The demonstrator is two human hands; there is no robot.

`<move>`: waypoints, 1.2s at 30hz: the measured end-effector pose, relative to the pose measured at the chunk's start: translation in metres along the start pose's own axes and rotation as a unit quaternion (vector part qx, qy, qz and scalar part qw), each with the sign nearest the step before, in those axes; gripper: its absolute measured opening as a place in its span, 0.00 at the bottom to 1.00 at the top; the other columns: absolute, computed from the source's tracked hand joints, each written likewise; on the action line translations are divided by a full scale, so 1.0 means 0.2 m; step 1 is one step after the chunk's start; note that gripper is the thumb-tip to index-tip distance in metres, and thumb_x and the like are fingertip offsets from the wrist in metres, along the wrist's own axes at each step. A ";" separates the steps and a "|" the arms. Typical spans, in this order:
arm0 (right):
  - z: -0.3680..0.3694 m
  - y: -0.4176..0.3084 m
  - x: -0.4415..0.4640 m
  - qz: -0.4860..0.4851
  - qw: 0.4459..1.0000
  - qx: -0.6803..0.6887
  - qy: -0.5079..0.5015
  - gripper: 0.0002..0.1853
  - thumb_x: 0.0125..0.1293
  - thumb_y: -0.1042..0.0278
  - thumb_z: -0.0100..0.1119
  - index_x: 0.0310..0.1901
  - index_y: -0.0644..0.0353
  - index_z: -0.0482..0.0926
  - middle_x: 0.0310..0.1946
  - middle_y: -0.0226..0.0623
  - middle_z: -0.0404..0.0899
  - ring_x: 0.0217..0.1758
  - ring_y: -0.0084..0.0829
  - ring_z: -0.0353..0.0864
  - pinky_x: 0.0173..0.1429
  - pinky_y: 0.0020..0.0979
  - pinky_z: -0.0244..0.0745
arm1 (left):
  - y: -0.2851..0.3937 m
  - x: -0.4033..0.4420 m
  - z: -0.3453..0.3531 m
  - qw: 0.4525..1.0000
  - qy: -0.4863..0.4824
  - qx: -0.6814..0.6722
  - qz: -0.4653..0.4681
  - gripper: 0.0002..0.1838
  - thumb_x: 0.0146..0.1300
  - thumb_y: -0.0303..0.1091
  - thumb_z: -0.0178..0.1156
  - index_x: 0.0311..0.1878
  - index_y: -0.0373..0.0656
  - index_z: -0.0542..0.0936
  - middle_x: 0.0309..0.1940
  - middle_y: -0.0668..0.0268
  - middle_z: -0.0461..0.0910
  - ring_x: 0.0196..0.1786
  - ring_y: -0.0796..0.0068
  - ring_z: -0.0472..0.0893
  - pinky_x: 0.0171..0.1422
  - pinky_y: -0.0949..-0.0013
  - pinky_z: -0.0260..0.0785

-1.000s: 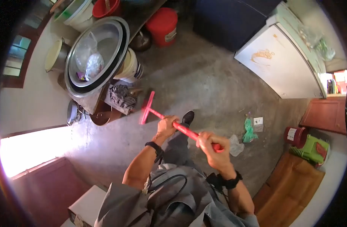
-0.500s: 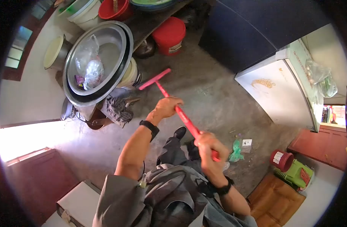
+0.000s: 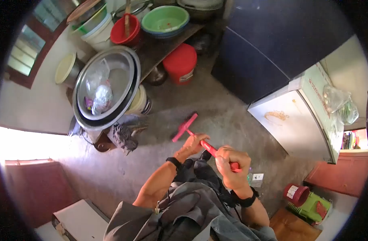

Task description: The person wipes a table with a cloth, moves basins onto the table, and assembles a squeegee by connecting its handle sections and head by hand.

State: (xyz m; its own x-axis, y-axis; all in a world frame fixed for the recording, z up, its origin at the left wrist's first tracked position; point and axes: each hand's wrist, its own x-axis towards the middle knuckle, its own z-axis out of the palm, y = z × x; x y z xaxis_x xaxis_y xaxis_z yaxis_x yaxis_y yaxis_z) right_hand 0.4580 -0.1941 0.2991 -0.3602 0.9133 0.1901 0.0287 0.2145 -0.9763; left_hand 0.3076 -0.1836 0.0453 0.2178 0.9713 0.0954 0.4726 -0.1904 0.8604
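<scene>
A red-handled push broom (image 3: 208, 147) slants across the middle of the head view, its pink crosswise head (image 3: 185, 127) by the concrete floor (image 3: 164, 160). Dark bristles seem to show along the head's far side. My left hand (image 3: 195, 143) is closed round the shaft, close to the head. Higher up, near the handle's end, my right hand (image 3: 233, 164) is wrapped round the grip. Both wrists carry dark bands. My shoes are partly hidden below the shaft.
Large metal basins (image 3: 126, 86) holding plastic bags stand at the left, near a red lidded bucket (image 3: 180, 64). A dark cabinet (image 3: 256, 52) and a white fridge (image 3: 288, 120) flank the right. A maroon bucket (image 3: 296, 194) stands at lower right.
The broom head has come closer to my body and lower in view. My left hand has drawn back toward my right hand. The camera view has tilted up, showing more of the shelf.
</scene>
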 end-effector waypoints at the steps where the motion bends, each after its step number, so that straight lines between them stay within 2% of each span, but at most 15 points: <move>1: -0.05 -0.01 0.02 -0.024 1.000 0.017 0.010 0.17 0.57 0.78 0.56 0.15 0.60 0.62 0.14 0.31 0.67 0.19 0.27 0.67 0.34 0.32 0.67 | 0.04 0.02 0.03 0.999 -0.045 -0.013 0.000 0.14 0.50 0.27 0.62 0.43 0.47 0.80 0.30 0.61 0.81 0.35 0.60 0.81 0.38 0.62 0.73; 2: -0.11 -0.02 0.01 -0.023 0.999 0.016 0.020 0.17 0.57 0.78 0.56 0.15 0.60 0.62 0.14 0.31 0.67 0.19 0.27 0.67 0.34 0.32 0.67 | 0.08 0.04 0.07 0.996 -0.090 -0.026 -0.002 0.14 0.51 0.29 0.62 0.44 0.47 0.80 0.30 0.60 0.81 0.36 0.58 0.81 0.37 0.62 0.72; 4: -0.21 -0.03 0.03 -0.014 0.999 0.049 0.001 0.15 0.54 0.78 0.62 0.15 0.60 0.67 0.14 0.32 0.69 0.20 0.27 0.69 0.31 0.29 0.65 | 0.13 0.06 0.11 0.996 -0.088 -0.012 0.007 0.13 0.52 0.32 0.62 0.44 0.48 0.80 0.30 0.59 0.81 0.36 0.57 0.82 0.37 0.61 0.72; 6: -0.28 -0.02 0.05 -0.013 0.997 0.072 -0.007 0.15 0.54 0.78 0.62 0.15 0.60 0.68 0.15 0.32 0.71 0.21 0.28 0.70 0.32 0.29 0.66 | 0.15 0.11 0.11 0.997 -0.080 0.006 0.013 0.13 0.53 0.34 0.62 0.44 0.49 0.80 0.31 0.58 0.81 0.37 0.56 0.82 0.36 0.60 0.72; 10: -0.36 0.05 0.12 -0.025 0.995 0.093 -0.029 0.15 0.54 0.78 0.63 0.15 0.60 0.67 0.15 0.32 0.71 0.21 0.28 0.70 0.32 0.30 0.66 | 0.19 0.17 0.03 0.993 -0.066 0.054 -0.077 0.09 0.53 0.34 0.62 0.40 0.51 0.81 0.33 0.60 0.82 0.38 0.56 0.82 0.38 0.58 0.73; 12: -0.39 0.10 0.18 -0.024 0.993 0.105 -0.040 0.15 0.54 0.80 0.62 0.15 0.60 0.67 0.15 0.31 0.71 0.22 0.27 0.71 0.32 0.30 0.66 | 0.17 0.23 -0.02 0.990 -0.006 0.086 -0.112 0.08 0.53 0.34 0.62 0.38 0.50 0.81 0.34 0.61 0.82 0.38 0.56 0.82 0.40 0.58 0.73; 17: -0.40 0.29 0.40 0.000 0.988 0.130 -0.088 0.15 0.58 0.82 0.59 0.18 0.61 0.66 0.17 0.30 0.71 0.24 0.24 0.70 0.35 0.28 0.66 | -0.01 0.43 -0.09 0.975 0.156 0.092 -0.131 0.05 0.52 0.30 0.59 0.33 0.47 0.80 0.32 0.61 0.81 0.40 0.56 0.80 0.42 0.59 0.73; 20: -0.37 0.39 0.60 0.026 0.984 0.155 -0.087 0.16 0.59 0.82 0.59 0.18 0.62 0.65 0.19 0.28 0.71 0.26 0.23 0.69 0.36 0.27 0.65 | -0.15 0.58 -0.15 0.961 0.218 0.099 -0.135 0.05 0.52 0.30 0.59 0.33 0.46 0.80 0.32 0.60 0.81 0.39 0.55 0.80 0.42 0.59 0.72; 25: -0.32 0.65 1.01 0.038 0.986 0.130 -0.097 0.14 0.62 0.81 0.56 0.21 0.63 0.66 0.21 0.27 0.69 0.27 0.19 0.67 0.36 0.26 0.66 | -0.46 0.93 -0.30 0.947 0.251 0.135 -0.145 0.06 0.54 0.30 0.58 0.34 0.45 0.81 0.33 0.59 0.81 0.39 0.54 0.80 0.44 0.59 0.73; 26: -0.31 0.67 1.10 0.046 0.986 0.126 -0.100 0.14 0.62 0.81 0.56 0.21 0.63 0.66 0.21 0.27 0.69 0.27 0.19 0.67 0.36 0.26 0.66 | -0.53 1.03 -0.33 0.948 0.250 0.128 -0.152 0.06 0.54 0.30 0.58 0.34 0.45 0.81 0.33 0.59 0.81 0.39 0.54 0.80 0.44 0.59 0.73; 28: -0.28 0.69 1.26 0.105 0.983 0.151 0.005 0.15 0.65 0.77 0.55 0.20 0.63 0.67 0.22 0.27 0.71 0.27 0.18 0.68 0.35 0.24 0.66 | -0.64 1.12 -0.36 0.963 0.190 0.135 -0.136 0.07 0.54 0.31 0.58 0.36 0.46 0.81 0.36 0.60 0.82 0.40 0.54 0.80 0.45 0.59 0.73; 30: -0.36 0.71 1.39 0.109 0.981 0.155 0.026 0.18 0.67 0.75 0.54 0.18 0.62 0.66 0.20 0.28 0.72 0.25 0.17 0.68 0.31 0.23 0.64 | -0.58 1.24 -0.40 0.970 0.143 0.126 -0.154 0.08 0.55 0.34 0.59 0.38 0.49 0.82 0.38 0.61 0.83 0.43 0.56 0.80 0.47 0.59 0.73; 32: -0.43 0.63 1.45 0.146 0.979 0.135 0.041 0.21 0.68 0.73 0.55 0.16 0.61 0.64 0.18 0.28 0.71 0.22 0.17 0.67 0.28 0.23 0.62 | -0.50 1.29 -0.37 0.976 0.000 0.079 -0.201 0.09 0.56 0.36 0.59 0.40 0.53 0.83 0.39 0.60 0.83 0.47 0.58 0.80 0.49 0.59 0.73; 34: -0.46 0.52 1.50 0.161 0.970 0.164 0.073 0.21 0.67 0.73 0.55 0.16 0.61 0.62 0.17 0.28 0.70 0.21 0.17 0.66 0.26 0.22 0.60 | -0.39 1.33 -0.34 0.978 -0.064 0.042 -0.194 0.10 0.56 0.39 0.59 0.41 0.54 0.83 0.39 0.59 0.82 0.47 0.58 0.81 0.49 0.60 0.73; 36: -0.52 0.38 1.54 0.188 0.967 0.133 0.113 0.20 0.66 0.74 0.56 0.16 0.60 0.62 0.16 0.27 0.69 0.21 0.16 0.66 0.26 0.21 0.60 | -0.30 1.38 -0.28 0.976 -0.070 0.029 -0.204 0.11 0.57 0.40 0.58 0.42 0.54 0.83 0.39 0.60 0.82 0.47 0.58 0.81 0.49 0.61 0.73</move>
State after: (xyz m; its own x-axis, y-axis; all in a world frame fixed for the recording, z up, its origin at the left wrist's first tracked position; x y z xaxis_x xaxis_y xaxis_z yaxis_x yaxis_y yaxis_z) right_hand 0.4466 0.1399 0.2943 -0.1575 0.9680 -0.1954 -0.1325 -0.2168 -0.9672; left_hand 0.2909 0.1030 0.0475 0.1136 0.9401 -0.3213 0.5917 0.1958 0.7820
